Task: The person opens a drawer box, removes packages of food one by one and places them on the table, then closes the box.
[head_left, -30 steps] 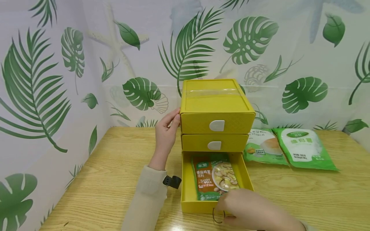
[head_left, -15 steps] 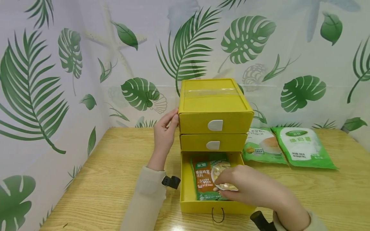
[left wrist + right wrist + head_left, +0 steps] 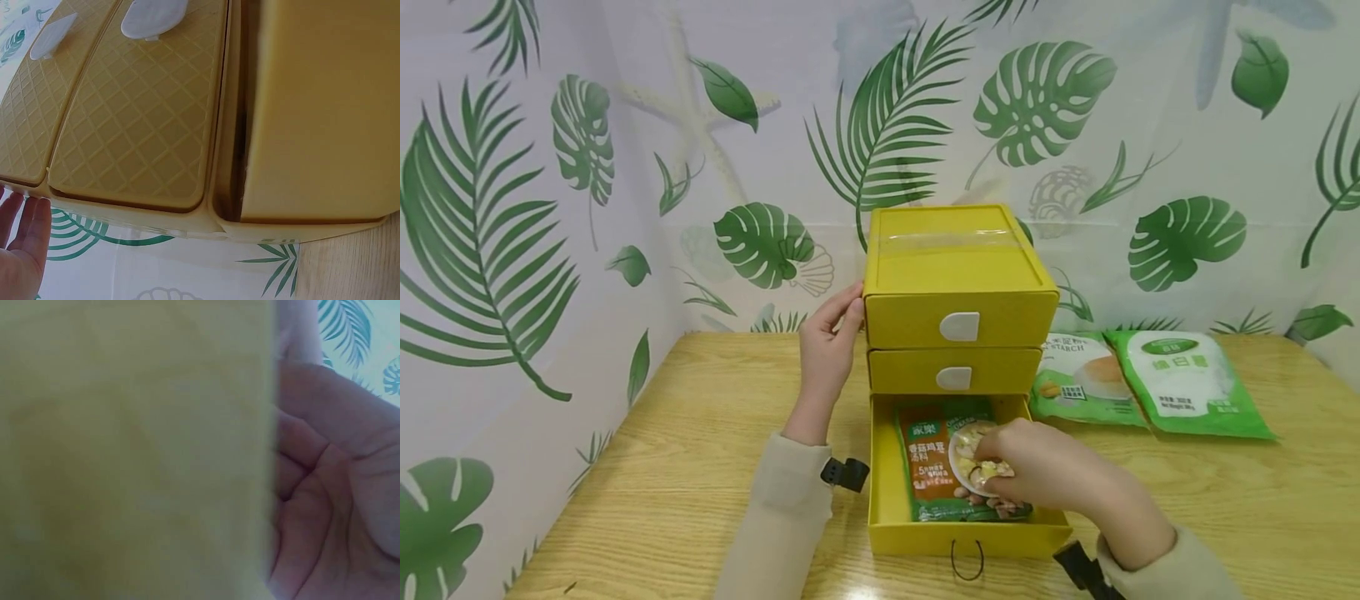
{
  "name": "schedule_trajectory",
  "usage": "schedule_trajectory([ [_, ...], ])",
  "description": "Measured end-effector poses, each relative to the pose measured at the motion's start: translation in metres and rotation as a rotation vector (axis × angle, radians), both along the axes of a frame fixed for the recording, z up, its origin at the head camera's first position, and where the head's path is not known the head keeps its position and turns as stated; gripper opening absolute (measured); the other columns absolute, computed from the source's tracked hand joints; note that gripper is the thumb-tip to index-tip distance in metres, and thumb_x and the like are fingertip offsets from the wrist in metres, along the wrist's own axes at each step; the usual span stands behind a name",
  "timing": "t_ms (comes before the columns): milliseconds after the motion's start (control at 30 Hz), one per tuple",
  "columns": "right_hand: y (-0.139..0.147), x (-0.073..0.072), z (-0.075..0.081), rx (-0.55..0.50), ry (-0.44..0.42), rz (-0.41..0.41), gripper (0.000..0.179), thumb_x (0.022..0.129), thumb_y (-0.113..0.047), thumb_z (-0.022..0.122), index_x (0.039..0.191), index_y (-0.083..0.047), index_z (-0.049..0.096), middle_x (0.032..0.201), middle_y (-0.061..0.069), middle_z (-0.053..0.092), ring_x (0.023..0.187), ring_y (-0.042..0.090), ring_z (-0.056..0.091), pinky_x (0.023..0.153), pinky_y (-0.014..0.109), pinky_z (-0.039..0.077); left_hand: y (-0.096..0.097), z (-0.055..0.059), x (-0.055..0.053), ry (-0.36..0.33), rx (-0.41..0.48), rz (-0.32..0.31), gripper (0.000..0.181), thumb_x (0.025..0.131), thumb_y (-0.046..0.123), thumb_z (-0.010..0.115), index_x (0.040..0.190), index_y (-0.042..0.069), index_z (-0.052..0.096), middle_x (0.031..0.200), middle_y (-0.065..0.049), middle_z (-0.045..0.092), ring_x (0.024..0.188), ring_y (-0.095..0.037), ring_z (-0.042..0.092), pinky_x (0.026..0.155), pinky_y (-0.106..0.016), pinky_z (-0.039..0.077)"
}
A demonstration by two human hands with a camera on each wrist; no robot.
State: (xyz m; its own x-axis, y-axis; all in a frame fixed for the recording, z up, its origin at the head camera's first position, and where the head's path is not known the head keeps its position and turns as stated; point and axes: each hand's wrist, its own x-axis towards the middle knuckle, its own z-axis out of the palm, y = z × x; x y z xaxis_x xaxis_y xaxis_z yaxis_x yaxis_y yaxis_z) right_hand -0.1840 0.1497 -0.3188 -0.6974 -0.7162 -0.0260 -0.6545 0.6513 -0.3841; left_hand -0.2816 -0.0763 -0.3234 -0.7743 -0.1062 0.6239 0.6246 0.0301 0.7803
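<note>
A yellow drawer cabinet (image 3: 958,258) stands on the table, its bottom drawer (image 3: 887,537) pulled out. Inside that drawer lies a green and orange soup mix packet (image 3: 928,467) with a picture of a bowl. My right hand (image 3: 1045,467) reaches over the drawer's right side, thumb and finger bent at the packet's picture; whether they pinch it is hidden. In the right wrist view, the drawer front (image 3: 137,450) covers the fingertips. My left hand (image 3: 827,350) rests its fingers against the cabinet's upper left side; in the left wrist view its fingers (image 3: 37,228) lie nearly straight.
Two green and white starch bags (image 3: 1086,383) (image 3: 1187,383) lie right of the cabinet. Both upper drawers are closed and have white tabs (image 3: 959,326). A black cord loop (image 3: 967,560) hangs from the bottom drawer's front. Leaf-patterned cloth (image 3: 760,150) stands behind.
My right hand has left the cord loop at the drawer front and moved up and over to the packet. The packet's lower right part shows more now. My left hand stays put.
</note>
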Motion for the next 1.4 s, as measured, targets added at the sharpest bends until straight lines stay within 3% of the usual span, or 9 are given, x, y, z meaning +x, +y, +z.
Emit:
schedule_trajectory([
  [300,0.000,-0.005,-0.017,0.028,-0.156,-0.108,0.009,0.081,-0.007,0.061,0.073,-0.010,0.059,0.057,-0.009,0.051,0.047,0.003,0.045,0.046,0.021,0.035,0.000,0.000,0.001,0.009,-0.001,-0.002,0.027,0.088,0.008,0.054,0.111,-0.005,0.059,0.114,-0.014,0.057,0.104,-0.018,0.053,0.074,-0.027,0.050],
  [533,-0.005,-0.005,-0.027,0.098,-0.166,-0.212,0.020,0.074,-0.001,0.060,0.060,-0.014,0.055,0.052,-0.008,0.050,0.044,0.008,0.038,0.044,0.022,0.031,0.000,0.000,0.001,0.004,0.001,0.001,0.027,0.088,0.008,0.054,0.111,-0.005,0.059,0.114,-0.014,0.057,0.105,-0.019,0.053,0.074,-0.027,0.050],
  [667,-0.006,-0.006,-0.029,0.140,-0.170,-0.242,0.026,0.073,-0.002,0.064,0.054,-0.014,0.050,0.050,-0.005,0.042,0.044,0.009,0.029,0.044,0.023,0.025,0.000,0.001,0.001,0.006,-0.003,-0.003,0.027,0.089,0.008,0.054,0.112,-0.005,0.059,0.115,-0.014,0.057,0.105,-0.019,0.053,0.075,-0.028,0.050],
  [833,-0.006,-0.009,-0.035,0.149,-0.169,-0.228,0.038,0.072,-0.005,0.067,0.051,-0.014,0.036,0.050,-0.004,0.023,0.046,0.010,0.019,0.046,0.023,0.019,0.000,0.001,0.001,0.011,-0.007,-0.006,0.027,0.089,0.009,0.053,0.112,-0.005,0.059,0.115,-0.014,0.057,0.106,-0.017,0.053,0.075,-0.028,0.050],
  [1167,-0.003,-0.012,-0.039,0.102,-0.149,-0.229,0.034,0.073,-0.007,0.067,0.051,-0.013,0.041,0.048,-0.005,0.031,0.044,0.009,0.025,0.044,0.022,0.022,0.000,0.001,0.001,0.000,-0.007,-0.001,0.027,0.089,0.008,0.053,0.112,-0.005,0.059,0.115,-0.014,0.057,0.106,-0.019,0.053,0.075,-0.028,0.050],
  [1400,-0.004,-0.014,-0.038,0.101,-0.154,-0.150,0.029,0.076,-0.012,0.067,0.057,-0.012,0.044,0.051,-0.007,0.031,0.046,0.007,0.026,0.045,0.021,0.023,-0.001,0.001,0.001,-0.006,-0.009,-0.004,0.027,0.089,0.008,0.053,0.113,-0.004,0.058,0.116,-0.014,0.056,0.107,-0.019,0.052,0.076,-0.028,0.050],
])
